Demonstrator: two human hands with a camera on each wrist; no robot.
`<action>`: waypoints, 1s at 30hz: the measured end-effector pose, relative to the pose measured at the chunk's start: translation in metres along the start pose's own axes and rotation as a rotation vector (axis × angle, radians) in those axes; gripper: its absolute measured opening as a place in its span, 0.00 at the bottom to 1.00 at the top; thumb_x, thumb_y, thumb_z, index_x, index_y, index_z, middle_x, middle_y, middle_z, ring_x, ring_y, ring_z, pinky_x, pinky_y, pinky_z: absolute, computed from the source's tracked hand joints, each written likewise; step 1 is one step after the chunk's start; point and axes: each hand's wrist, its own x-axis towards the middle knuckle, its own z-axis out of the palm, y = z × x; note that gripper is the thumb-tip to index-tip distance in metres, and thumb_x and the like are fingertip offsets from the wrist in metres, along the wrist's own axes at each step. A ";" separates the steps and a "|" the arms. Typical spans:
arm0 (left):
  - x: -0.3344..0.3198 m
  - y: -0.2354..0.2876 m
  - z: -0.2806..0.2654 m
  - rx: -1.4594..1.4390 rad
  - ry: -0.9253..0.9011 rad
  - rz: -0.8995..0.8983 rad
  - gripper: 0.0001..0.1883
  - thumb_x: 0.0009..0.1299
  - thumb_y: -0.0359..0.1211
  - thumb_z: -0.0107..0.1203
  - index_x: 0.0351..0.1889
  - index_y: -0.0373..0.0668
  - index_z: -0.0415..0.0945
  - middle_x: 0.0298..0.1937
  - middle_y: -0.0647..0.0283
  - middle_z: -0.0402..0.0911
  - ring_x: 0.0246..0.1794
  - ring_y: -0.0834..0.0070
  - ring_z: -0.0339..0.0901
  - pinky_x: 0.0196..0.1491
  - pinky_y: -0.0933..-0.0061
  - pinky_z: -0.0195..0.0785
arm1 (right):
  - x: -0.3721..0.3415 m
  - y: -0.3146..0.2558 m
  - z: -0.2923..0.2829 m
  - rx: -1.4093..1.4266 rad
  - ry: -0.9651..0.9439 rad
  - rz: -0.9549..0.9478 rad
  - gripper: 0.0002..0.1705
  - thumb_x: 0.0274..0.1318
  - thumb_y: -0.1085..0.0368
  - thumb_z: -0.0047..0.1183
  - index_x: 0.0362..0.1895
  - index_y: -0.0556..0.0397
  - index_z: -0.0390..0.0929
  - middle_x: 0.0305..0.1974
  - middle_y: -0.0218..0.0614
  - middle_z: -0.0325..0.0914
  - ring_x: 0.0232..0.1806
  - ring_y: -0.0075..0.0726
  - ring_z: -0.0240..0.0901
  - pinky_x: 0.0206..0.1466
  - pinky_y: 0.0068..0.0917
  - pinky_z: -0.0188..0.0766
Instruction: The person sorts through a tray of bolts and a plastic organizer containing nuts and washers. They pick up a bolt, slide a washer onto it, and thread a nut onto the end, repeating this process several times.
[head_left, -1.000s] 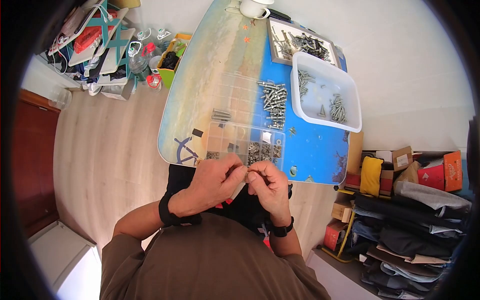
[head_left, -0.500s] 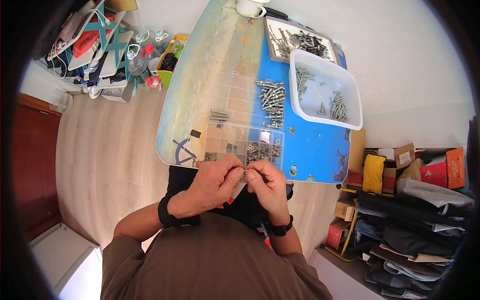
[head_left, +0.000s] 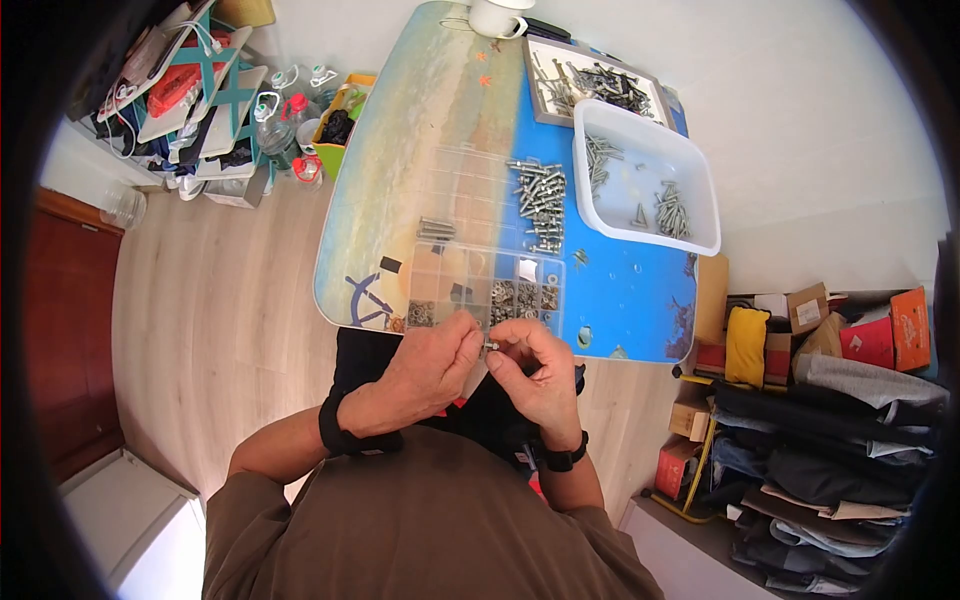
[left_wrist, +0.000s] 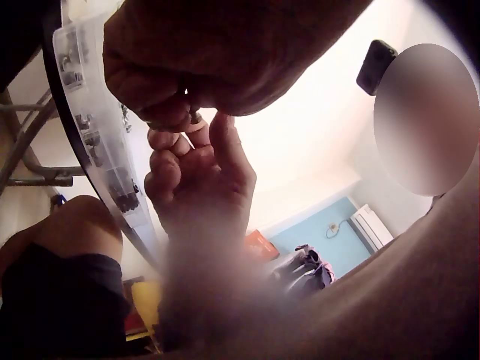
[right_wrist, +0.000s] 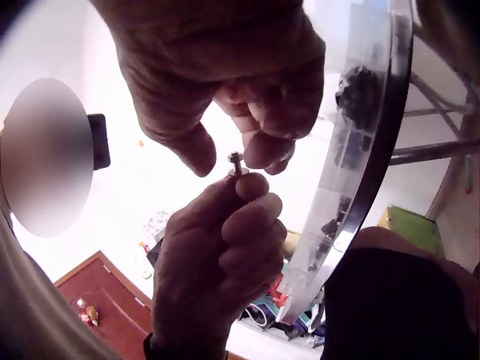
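The left hand point(head_left: 425, 360) pinches a small bolt point(head_left: 490, 346) between thumb and curled fingers, near the table's front edge. In the right wrist view the bolt point(right_wrist: 236, 161) stands up out of the left hand point(right_wrist: 217, 251), with a washer-like ring round its shank. Around its upper end, the thumb and fingers of the right hand point(right_wrist: 225, 90) are spread apart, not gripping it. The right hand point(head_left: 537, 378) is just beside the bolt in the head view. A divided clear box point(head_left: 452, 290) of nuts and washers lies beyond the hands.
Bolts point(head_left: 540, 200) lie heaped in the box's far part. Behind, at right, are a white tub point(head_left: 650, 225) with screws and a framed tray point(head_left: 540, 85) of darker screws. A white mug point(head_left: 495, 18) stands at the table's far edge.
The right thumb and fingers have parted from the pinched piece, so the bolt shows between the hands. The left hand keeps its pinch in nearly the same place.
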 end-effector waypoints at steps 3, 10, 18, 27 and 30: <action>0.000 0.003 0.002 -0.028 0.016 0.013 0.10 0.77 0.33 0.47 0.35 0.37 0.67 0.23 0.45 0.71 0.26 0.43 0.74 0.28 0.51 0.64 | 0.000 0.001 -0.002 0.019 0.004 0.032 0.12 0.59 0.72 0.60 0.46 0.58 0.77 0.30 0.29 0.78 0.27 0.14 0.70 0.27 0.16 0.66; -0.002 0.002 0.001 -0.041 -0.010 -0.020 0.10 0.76 0.32 0.46 0.35 0.36 0.66 0.26 0.44 0.72 0.27 0.42 0.74 0.29 0.50 0.63 | -0.004 0.003 0.001 0.042 0.008 0.058 0.12 0.58 0.71 0.61 0.46 0.58 0.77 0.29 0.30 0.78 0.26 0.15 0.71 0.26 0.17 0.67; -0.002 -0.001 0.003 -0.035 -0.005 -0.017 0.10 0.76 0.33 0.47 0.34 0.35 0.66 0.26 0.43 0.72 0.28 0.42 0.74 0.29 0.50 0.63 | -0.006 -0.001 0.002 -0.008 0.005 0.021 0.10 0.61 0.69 0.60 0.45 0.57 0.77 0.30 0.26 0.78 0.25 0.14 0.71 0.28 0.15 0.67; -0.002 0.001 0.001 -0.014 0.018 0.010 0.11 0.77 0.32 0.44 0.34 0.34 0.67 0.21 0.47 0.69 0.20 0.56 0.71 0.26 0.60 0.62 | -0.004 -0.003 0.003 -0.082 0.009 0.054 0.11 0.58 0.71 0.61 0.44 0.56 0.77 0.27 0.31 0.78 0.24 0.20 0.73 0.26 0.19 0.68; -0.001 0.004 -0.001 -0.015 0.024 -0.021 0.12 0.77 0.32 0.43 0.33 0.33 0.67 0.21 0.48 0.69 0.20 0.58 0.69 0.26 0.61 0.62 | -0.001 -0.008 0.002 -0.036 0.024 0.007 0.09 0.58 0.72 0.61 0.43 0.56 0.77 0.27 0.32 0.79 0.23 0.20 0.72 0.25 0.20 0.68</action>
